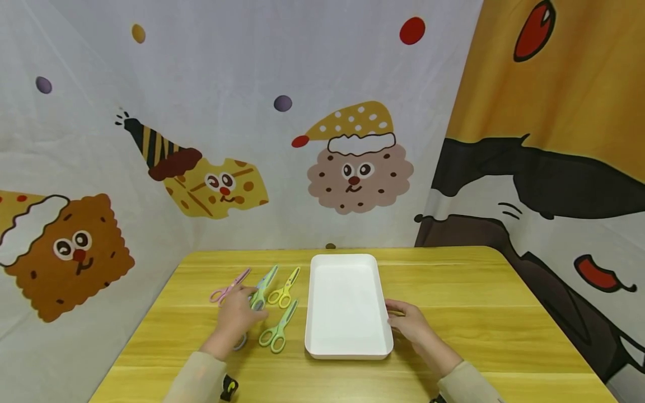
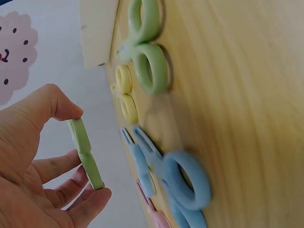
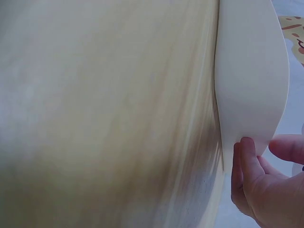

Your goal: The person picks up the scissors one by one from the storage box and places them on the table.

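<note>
My left hand is raised over the left part of the table, pinching green scissors by the handle between thumb and fingertips. Their blades point away from me. Below and around it lie yellow scissors, pink scissors, a second green pair and blue scissors, which my hand partly hides in the head view. To the right is a shallow white tray. My right hand rests its fairly straight fingers on the tray's right outer wall, thumb near the rim.
The wooden table extends on both sides of the tray and in front of it. Behind the table hangs a printed cloth with cartoon figures.
</note>
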Demonstrator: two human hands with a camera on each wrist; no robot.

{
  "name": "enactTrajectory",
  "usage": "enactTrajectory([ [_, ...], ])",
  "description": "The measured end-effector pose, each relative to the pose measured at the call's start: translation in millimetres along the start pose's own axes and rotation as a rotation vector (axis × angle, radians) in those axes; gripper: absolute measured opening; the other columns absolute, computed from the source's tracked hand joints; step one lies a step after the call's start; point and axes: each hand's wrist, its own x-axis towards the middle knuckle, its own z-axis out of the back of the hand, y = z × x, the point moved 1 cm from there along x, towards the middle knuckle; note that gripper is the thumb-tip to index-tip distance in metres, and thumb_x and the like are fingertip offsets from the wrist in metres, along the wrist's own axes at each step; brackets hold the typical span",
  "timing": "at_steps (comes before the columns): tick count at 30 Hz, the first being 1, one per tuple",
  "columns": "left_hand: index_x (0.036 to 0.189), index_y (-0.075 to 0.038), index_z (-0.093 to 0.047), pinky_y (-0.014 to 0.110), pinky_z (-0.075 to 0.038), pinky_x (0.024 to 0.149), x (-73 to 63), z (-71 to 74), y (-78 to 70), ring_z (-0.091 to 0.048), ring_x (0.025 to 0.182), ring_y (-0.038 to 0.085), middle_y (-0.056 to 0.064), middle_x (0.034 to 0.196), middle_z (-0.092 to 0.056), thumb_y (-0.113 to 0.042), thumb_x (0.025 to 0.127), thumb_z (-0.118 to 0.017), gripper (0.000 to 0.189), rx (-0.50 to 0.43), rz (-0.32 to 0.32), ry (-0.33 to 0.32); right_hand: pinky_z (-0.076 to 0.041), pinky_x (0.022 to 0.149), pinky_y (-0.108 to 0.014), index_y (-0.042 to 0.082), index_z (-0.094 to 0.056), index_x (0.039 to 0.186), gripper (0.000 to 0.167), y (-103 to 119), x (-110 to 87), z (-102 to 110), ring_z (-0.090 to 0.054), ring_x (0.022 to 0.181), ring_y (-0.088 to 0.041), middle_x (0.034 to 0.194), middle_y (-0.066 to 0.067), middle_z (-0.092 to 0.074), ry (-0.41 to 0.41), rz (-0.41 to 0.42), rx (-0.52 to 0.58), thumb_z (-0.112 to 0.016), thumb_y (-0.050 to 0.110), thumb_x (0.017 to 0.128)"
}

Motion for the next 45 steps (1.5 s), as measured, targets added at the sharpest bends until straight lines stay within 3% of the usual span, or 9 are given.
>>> enactTrajectory([
  [11, 0.120, 0.001, -0.062, 0.058, -0.046, 0.089, -6.0, 6.7, 24.1, -0.047, 0.116, 0.051, 0.032, 0.134, -0.046, -0.026, 0.063, -0.082, 0.066, 0.036, 0.040, 0.024, -0.053, 0.085, -0.043, -0.011, -0.050, 0.129, 0.043, 0, -0.7, 1, -0.061, 0.104, -0.033, 0.122, -0.029, -0.055, 0.010, 0.012, -0.001, -0.050, -0.010, 0.086],
  [15, 0.120, 0.002, -0.062, 0.058, -0.043, 0.094, -5.7, 8.5, 33.1, -0.045, 0.119, 0.050, 0.032, 0.131, -0.048, -0.026, 0.063, -0.082, 0.066, 0.051, 0.041, 0.019, -0.053, 0.084, -0.042, -0.010, -0.050, 0.129, 0.043, 0, -0.5, 1, -0.061, 0.103, -0.032, 0.123, -0.029, -0.055, 0.011, 0.012, -0.001, -0.051, -0.009, 0.086],
  [21, 0.119, 0.002, -0.062, 0.058, -0.046, 0.088, -8.8, 14.7, 44.1, -0.050, 0.110, 0.052, 0.032, 0.128, -0.049, -0.024, 0.063, -0.082, 0.065, 0.056, 0.042, 0.014, -0.053, 0.084, -0.042, -0.010, -0.049, 0.130, 0.044, 2, -1.3, 1, -0.060, 0.106, -0.033, 0.127, -0.028, -0.052, 0.018, 0.010, -0.008, -0.051, -0.009, 0.086],
  [27, 0.122, 0.003, -0.060, 0.060, -0.042, 0.093, -12.3, 22.3, 55.0, -0.046, 0.114, 0.054, 0.033, 0.131, -0.047, -0.025, 0.063, -0.082, 0.069, 0.063, 0.039, 0.042, -0.053, 0.084, -0.042, -0.009, -0.049, 0.130, 0.043, 2, -1.9, 2, -0.060, 0.105, -0.033, 0.128, -0.028, -0.051, 0.026, 0.009, 0.003, -0.051, -0.009, 0.087],
  [32, 0.124, 0.003, -0.059, 0.061, -0.044, 0.088, -13.8, 26.8, 66.6, -0.048, 0.109, 0.054, 0.033, 0.126, -0.049, -0.026, 0.062, -0.083, 0.073, 0.070, 0.036, 0.065, -0.053, 0.084, -0.042, -0.009, -0.050, 0.130, 0.042, 2, -2.1, 1, -0.060, 0.105, -0.033, 0.128, -0.028, -0.052, 0.024, 0.012, 0.005, -0.050, -0.008, 0.088],
  [45, 0.120, 0.003, -0.061, 0.053, -0.049, 0.082, -22.6, 36.0, 89.6, -0.058, 0.095, 0.038, 0.022, 0.111, -0.058, -0.021, 0.059, -0.080, 0.068, 0.066, -0.007, 0.049, -0.053, 0.083, -0.042, -0.010, -0.050, 0.129, 0.042, 2, -2.7, 1, -0.061, 0.102, -0.031, 0.126, -0.028, -0.053, 0.015, 0.006, 0.017, -0.049, -0.010, 0.087],
])
